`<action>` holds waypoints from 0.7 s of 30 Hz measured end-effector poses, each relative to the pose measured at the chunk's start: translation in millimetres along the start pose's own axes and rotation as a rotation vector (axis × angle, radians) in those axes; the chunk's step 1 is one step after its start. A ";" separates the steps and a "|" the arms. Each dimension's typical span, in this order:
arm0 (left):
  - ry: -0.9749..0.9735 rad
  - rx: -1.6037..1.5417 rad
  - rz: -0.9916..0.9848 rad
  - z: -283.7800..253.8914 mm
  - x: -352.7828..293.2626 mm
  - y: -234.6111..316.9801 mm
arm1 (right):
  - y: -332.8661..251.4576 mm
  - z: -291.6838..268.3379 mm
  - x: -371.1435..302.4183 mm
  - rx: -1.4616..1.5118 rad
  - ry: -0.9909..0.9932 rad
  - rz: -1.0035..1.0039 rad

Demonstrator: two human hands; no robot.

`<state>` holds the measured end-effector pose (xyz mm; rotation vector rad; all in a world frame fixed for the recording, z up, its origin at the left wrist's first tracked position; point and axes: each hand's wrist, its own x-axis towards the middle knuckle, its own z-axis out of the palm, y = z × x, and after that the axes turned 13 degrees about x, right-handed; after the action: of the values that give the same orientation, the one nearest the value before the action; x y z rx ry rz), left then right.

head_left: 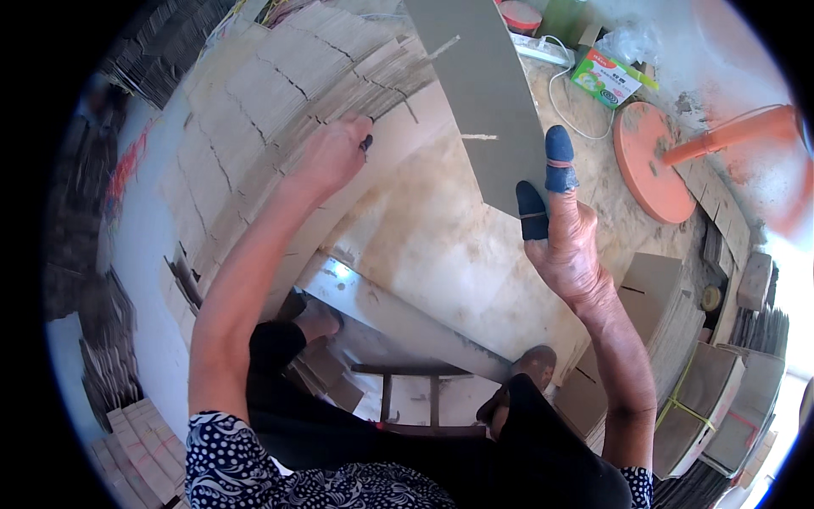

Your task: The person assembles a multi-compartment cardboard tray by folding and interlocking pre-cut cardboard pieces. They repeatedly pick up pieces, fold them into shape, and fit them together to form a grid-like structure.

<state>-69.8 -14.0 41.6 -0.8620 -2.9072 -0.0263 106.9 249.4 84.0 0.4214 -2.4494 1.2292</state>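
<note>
Filling the left of the stained worktop (415, 242), tightly packed slotted cardboard pieces (246, 110) stand in curving rows. The left hand (337, 151) is curled at their near edge, a dark covering on one digit; whether it grips a piece, I cannot tell. Right of it, a long gray slotted cardboard strip (483, 93) slants above the worktop, its near end grasped by the right hand (566, 233), with blue covers on thumb and finger. Farther right are a green-and-red carton (605, 78) and an orange disc-based stand (649, 165).
</note>
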 end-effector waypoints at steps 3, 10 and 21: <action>0.256 0.007 -0.025 11.3 5.6 -16.1 | -4.9 -6.1 -6.9 -0.016 -0.038 0.047; 0.337 0.095 0.141 -0.9 -10.6 8.2 | -8.4 -25.8 -29.3 0.001 0.044 0.031; -0.111 -0.041 0.253 5.4 -21.7 116.2 | -4.9 -28.8 -48.1 -0.067 0.039 0.112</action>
<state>11.0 71.9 32.2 -1.2706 -2.8812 -0.0167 157.2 274.8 81.8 0.2422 -2.5019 1.1829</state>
